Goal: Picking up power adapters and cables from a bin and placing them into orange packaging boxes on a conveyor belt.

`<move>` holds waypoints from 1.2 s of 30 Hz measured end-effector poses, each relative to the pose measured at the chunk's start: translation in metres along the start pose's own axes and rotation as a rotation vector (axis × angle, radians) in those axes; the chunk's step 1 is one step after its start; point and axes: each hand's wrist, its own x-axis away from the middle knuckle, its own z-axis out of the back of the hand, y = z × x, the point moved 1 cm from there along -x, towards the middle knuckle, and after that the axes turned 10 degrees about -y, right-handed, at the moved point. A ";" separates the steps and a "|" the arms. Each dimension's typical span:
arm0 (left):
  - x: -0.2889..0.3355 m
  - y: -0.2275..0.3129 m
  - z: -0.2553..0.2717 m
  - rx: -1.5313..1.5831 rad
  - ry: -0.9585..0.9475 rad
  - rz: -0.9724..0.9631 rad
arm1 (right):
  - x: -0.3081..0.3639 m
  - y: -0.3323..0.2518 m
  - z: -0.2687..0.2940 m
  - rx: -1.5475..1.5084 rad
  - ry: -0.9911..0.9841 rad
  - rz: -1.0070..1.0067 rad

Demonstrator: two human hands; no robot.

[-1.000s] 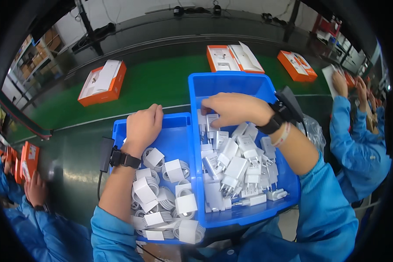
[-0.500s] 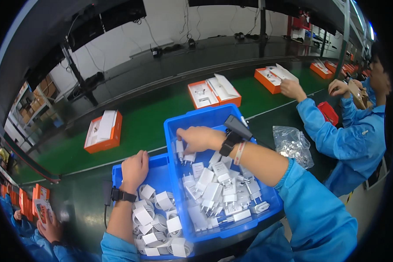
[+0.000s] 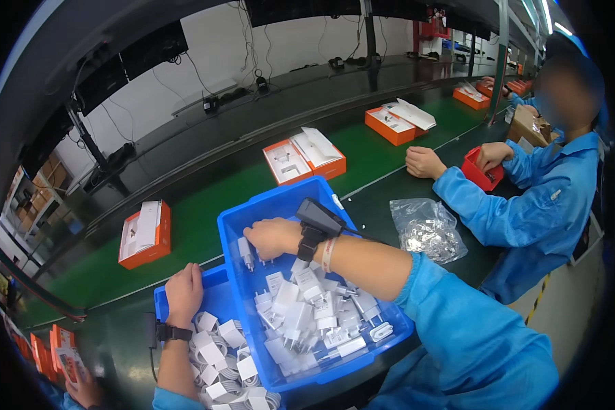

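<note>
My right hand (image 3: 275, 237) reaches into the upper left part of a blue bin (image 3: 383, 352) of white plug chargers (image 3: 324, 311). Its fingers are curled down around a charger, whose prongs show just under the hand; the fingertips are mostly hidden. Another white charger (image 3: 244, 254) stands right beside the thumb. My left hand (image 3: 184, 295) is closed in a loose fist over the far end of a second blue bin (image 3: 215, 281), which holds coiled white cables (image 3: 215, 355) with paper bands. Whatever lies inside that fist, if anything, is hidden.
Open orange boxes with white inserts, such as the nearest box (image 3: 145, 234) and the one behind the bins (image 3: 304, 157), stand along a green belt (image 3: 205, 205). To the right lie a clear bag of small metal parts (image 3: 428, 231) and a co-worker's red tub (image 3: 482, 169).
The whole view has shifted, so bins and boxes sit further left. My right hand has curled lower over the chargers. The co-worker's hand has drawn back from a box; the other is in the red tub.
</note>
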 end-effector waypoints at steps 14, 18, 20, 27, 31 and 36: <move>0.002 -0.001 0.001 0.012 0.001 -0.003 | -0.003 -0.007 -0.005 -0.123 -0.012 0.085; -0.001 -0.001 -0.001 0.014 -0.002 -0.010 | -0.007 -0.001 -0.007 -0.117 -0.030 0.105; -0.001 0.000 -0.001 0.011 -0.006 -0.003 | -0.006 0.000 -0.006 -0.134 -0.048 0.095; 0.001 -0.001 -0.001 -0.003 -0.005 -0.003 | -0.002 0.003 0.000 -0.001 0.066 0.085; 0.000 -0.002 -0.001 0.008 -0.005 -0.005 | -0.001 0.006 0.005 0.044 0.081 0.012; 0.000 -0.004 -0.002 0.007 0.004 -0.020 | -0.004 0.011 -0.003 0.110 0.264 0.051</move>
